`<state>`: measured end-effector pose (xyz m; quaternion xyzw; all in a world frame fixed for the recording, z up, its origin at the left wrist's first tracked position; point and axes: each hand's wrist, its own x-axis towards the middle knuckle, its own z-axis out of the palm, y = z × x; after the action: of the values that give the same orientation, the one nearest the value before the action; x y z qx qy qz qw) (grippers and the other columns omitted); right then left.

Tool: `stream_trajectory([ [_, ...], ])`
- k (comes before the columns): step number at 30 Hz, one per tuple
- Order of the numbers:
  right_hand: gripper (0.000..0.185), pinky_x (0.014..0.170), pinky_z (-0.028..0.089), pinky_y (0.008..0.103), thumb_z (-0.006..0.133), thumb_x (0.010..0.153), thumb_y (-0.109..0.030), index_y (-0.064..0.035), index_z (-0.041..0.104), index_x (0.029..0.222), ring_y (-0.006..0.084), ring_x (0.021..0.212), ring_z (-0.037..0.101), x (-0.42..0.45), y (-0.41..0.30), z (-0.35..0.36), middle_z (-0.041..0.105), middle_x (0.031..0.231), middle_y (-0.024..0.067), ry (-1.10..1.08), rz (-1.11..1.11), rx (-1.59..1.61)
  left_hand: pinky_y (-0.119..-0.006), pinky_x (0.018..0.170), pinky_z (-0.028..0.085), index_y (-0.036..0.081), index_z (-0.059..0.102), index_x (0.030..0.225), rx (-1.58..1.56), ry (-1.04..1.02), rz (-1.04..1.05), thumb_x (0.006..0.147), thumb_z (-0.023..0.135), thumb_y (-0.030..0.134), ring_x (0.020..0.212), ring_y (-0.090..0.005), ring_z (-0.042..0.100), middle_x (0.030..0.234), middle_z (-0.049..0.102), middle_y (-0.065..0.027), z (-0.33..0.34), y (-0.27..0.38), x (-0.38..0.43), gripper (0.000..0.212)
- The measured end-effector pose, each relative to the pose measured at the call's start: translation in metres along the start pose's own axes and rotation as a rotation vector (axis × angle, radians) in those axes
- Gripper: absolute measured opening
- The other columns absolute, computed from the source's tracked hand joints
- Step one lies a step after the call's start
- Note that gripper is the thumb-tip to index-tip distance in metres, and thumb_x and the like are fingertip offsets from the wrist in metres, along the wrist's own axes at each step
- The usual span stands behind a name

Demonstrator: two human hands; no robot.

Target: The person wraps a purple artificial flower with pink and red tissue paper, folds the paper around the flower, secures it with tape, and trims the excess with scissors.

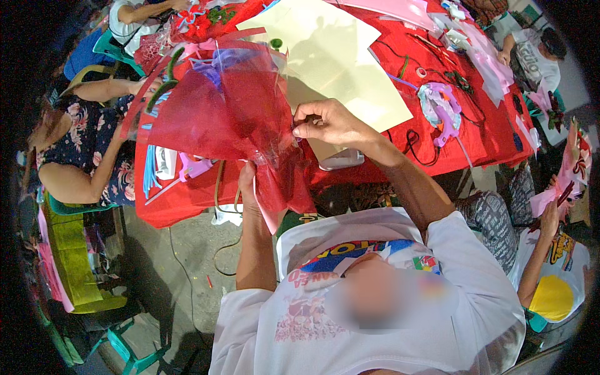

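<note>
A bouquet in translucent red wrapping (211, 122) is held upright above the table's near edge. My left hand (247, 180) grips it at the gathered neck, where a pink strip (262, 211) hangs below. At the wrap's right side, the thumb and index finger of my right hand (335, 122) pinch together on its edge; what lies between the fingertips is too small to tell. Purple material (211, 70) shows through the wrap's upper part. Fuzzy green pipe cleaners (161, 91) curve beside its left edge. Behind the bouquet lie large cream paper sheets (347, 61).
On the red tablecloth (398, 171) lie a purple glue gun (194, 168), blue pipe cleaners (150, 176), and another glue gun (447, 124) with black cords. A person in a floral dress (89, 140) sits at left, another (553, 262) at right. A cable (176, 255) crosses the floor near a teal stool (133, 349).
</note>
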<state>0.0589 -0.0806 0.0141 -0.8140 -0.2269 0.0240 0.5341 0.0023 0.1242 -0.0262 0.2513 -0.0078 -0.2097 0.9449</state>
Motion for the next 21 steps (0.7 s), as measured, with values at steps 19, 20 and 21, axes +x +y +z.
stream_trajectory([
  [19, 0.014, 0.064, 0.042, 0.0254, 0.066, 0.079, -0.011, -0.0010, 0.059, 0.073, 0.0079, 0.070, 0.050, -0.008, 0.016, 0.026, 0.054, 0.069, 0.0005, 0.160, 0.164, 0.223, -0.041, 0.103, 0.039, 0.005, 0.041, 0.135, 0.123, 0.031, -0.066, 0.080, 0.070, 0.042, 0.122, -0.0260, 0.048, 0.133, 0.050, -0.0097, -0.026, 0.000, -0.006, 0.072],
  [20, 0.014, 0.065, 0.041, 0.0240, 0.065, 0.081, -0.009, -0.0018, 0.057, 0.072, 0.0064, 0.070, 0.048, -0.009, 0.016, 0.026, 0.054, 0.071, -0.0009, 0.160, 0.153, 0.216, -0.041, 0.103, 0.039, 0.005, 0.041, 0.135, 0.126, 0.042, -0.062, 0.081, 0.069, 0.042, 0.122, -0.0260, 0.048, 0.134, 0.050, -0.0099, -0.025, -0.001, -0.007, 0.071],
  [21, 0.016, 0.065, 0.040, 0.0225, 0.064, 0.082, -0.006, -0.0025, 0.055, 0.071, 0.0048, 0.071, 0.047, -0.010, 0.015, 0.025, 0.054, 0.073, -0.0024, 0.159, 0.140, 0.209, -0.041, 0.104, 0.038, 0.005, 0.041, 0.135, 0.128, 0.052, -0.056, 0.082, 0.068, 0.041, 0.123, -0.0259, 0.047, 0.134, 0.050, -0.0101, -0.021, -0.001, -0.008, 0.069],
])
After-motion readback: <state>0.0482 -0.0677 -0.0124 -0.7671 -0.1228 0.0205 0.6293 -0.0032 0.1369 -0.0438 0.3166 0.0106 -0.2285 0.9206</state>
